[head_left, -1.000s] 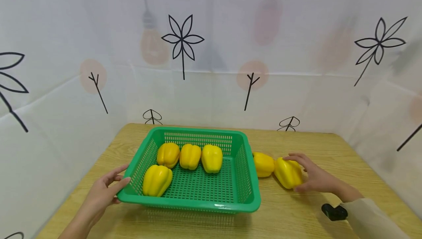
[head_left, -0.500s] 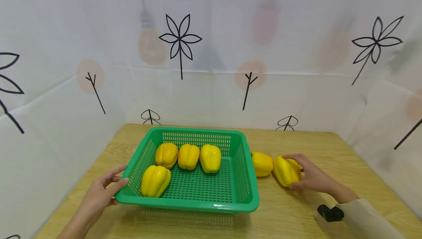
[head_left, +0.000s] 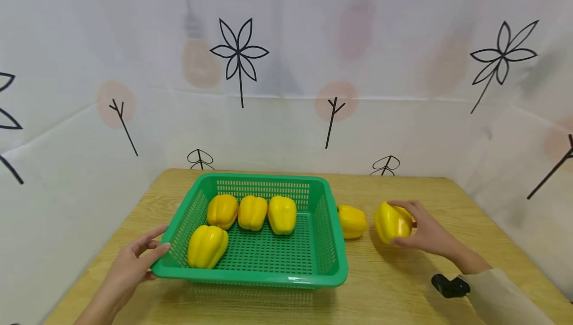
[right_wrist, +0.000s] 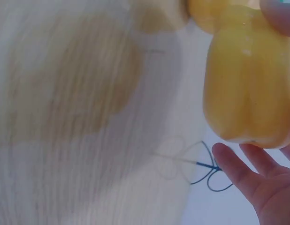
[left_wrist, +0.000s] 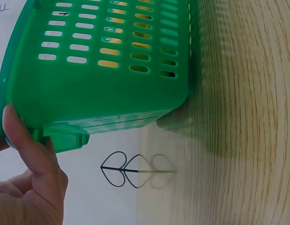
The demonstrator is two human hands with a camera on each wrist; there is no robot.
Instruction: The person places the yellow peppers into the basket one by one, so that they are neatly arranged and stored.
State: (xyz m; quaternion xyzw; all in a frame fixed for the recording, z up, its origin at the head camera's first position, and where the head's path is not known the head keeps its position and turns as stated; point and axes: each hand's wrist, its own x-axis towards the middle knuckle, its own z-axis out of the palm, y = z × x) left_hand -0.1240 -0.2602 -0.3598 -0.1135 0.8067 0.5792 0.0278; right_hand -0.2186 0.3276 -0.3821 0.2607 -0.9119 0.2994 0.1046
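My left hand (head_left: 130, 268) grips the left rim of a green plastic basket (head_left: 250, 278), thumb on top and fingers beneath. In the left wrist view, the hand (left_wrist: 37, 176) holds the rim beside the slotted basket wall (left_wrist: 98, 91). Several yellow bell peppers (head_left: 252, 213) lie inside the basket, along its back and left. My right hand (head_left: 427, 233) holds another yellow bell pepper (head_left: 392, 222) right of the basket, raised over the table. The right wrist view shows this pepper (right_wrist: 250, 79) between fingers and thumb. One more yellow pepper (head_left: 351, 222) lies against the basket's right outer side.
The wood-grain tabletop (head_left: 380, 290) reaches back to a white patterned cloth (head_left: 286, 131) that hangs behind and at both sides. A black strap piece (head_left: 450, 286) sits at my right wrist by the light sleeve (head_left: 506, 297).
My right hand has closed on the pepper and lifted it up, away from the one beside the basket. My left hand stays on the rim; the view has shifted slightly.
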